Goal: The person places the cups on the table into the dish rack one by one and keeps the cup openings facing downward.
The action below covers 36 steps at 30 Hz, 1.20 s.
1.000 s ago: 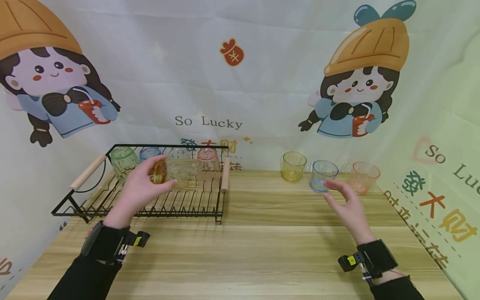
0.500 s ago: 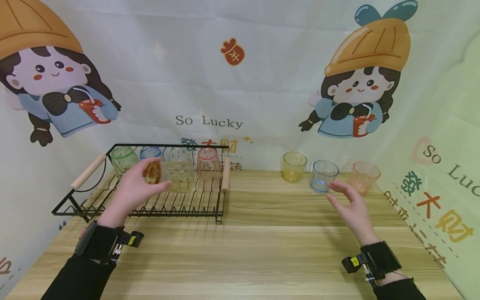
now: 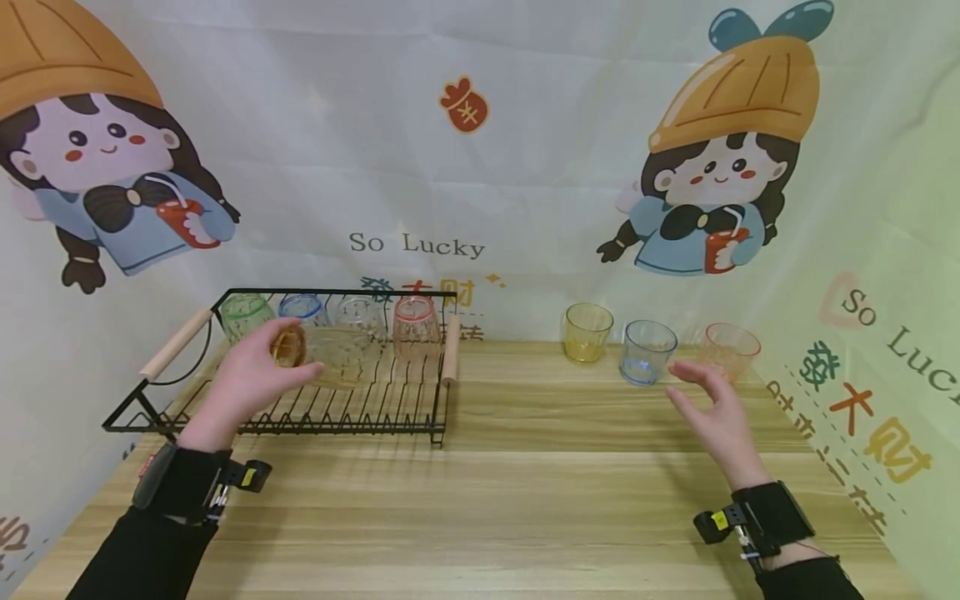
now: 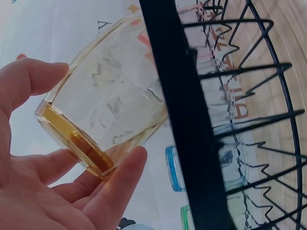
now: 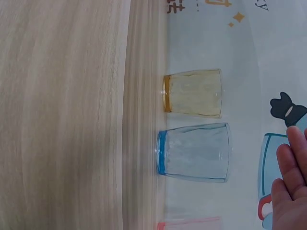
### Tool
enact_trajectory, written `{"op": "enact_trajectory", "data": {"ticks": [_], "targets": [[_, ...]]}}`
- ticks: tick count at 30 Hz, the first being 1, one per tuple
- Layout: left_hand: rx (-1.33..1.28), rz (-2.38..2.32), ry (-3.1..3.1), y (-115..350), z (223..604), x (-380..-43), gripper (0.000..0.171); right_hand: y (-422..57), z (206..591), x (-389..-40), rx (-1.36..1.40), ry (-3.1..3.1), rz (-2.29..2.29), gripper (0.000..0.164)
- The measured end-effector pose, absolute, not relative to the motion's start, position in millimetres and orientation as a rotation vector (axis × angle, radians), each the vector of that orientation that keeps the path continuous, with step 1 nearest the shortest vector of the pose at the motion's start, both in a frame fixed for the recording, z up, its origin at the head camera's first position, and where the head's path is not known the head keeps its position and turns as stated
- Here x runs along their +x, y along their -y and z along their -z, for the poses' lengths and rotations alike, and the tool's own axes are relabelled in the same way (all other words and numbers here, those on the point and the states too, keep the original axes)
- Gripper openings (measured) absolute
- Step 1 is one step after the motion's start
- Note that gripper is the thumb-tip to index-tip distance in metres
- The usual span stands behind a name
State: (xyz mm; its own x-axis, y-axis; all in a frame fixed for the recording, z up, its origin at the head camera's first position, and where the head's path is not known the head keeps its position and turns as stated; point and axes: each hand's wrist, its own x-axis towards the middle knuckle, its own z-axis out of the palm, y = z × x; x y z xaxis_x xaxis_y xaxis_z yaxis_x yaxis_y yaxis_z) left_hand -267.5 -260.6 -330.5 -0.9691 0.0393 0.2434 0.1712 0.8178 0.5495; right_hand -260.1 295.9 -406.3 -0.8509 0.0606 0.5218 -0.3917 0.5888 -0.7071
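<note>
Pink glass (image 3: 737,343) partly behind right hand (image 3: 716,408), cropped by the right wrist view's lower edge, amber glass (image 4: 105,91) partly hidden by rack (image 4: 178,110) in left wrist view, sleeves (image 3: 135,554) cut off in head view

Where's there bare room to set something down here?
The table is bare between the rack and the standing yellow glass, and along its near side between the left sleeve and right sleeve. Crowded: the rack's back row, with four glasses, and the table's far right, around the blue glass and pink glass.
</note>
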Motion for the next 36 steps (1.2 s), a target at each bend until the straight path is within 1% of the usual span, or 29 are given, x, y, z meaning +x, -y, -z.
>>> {"op": "enact_trajectory", "data": {"ticks": [2,4,13,23,36], "targets": [[-0.161,0.844,2.790,262,331,-268,0.085,-297,406,-260,0.254,2.316,-1.202,0.038],[-0.160,0.854,2.824,258,320,-260,0.084,-299,407,-259,0.249,2.311,-1.207,0.038],[-0.167,0.829,2.892,264,315,-262,0.085,-305,409,-259,0.226,2.299,-1.234,0.038],[-0.143,0.817,2.897,274,319,-263,0.085,-310,411,-260,0.219,2.304,-1.268,0.038],[-0.089,0.677,2.972,293,320,-269,0.085,-316,411,-261,0.192,2.373,-1.168,0.042]]}}
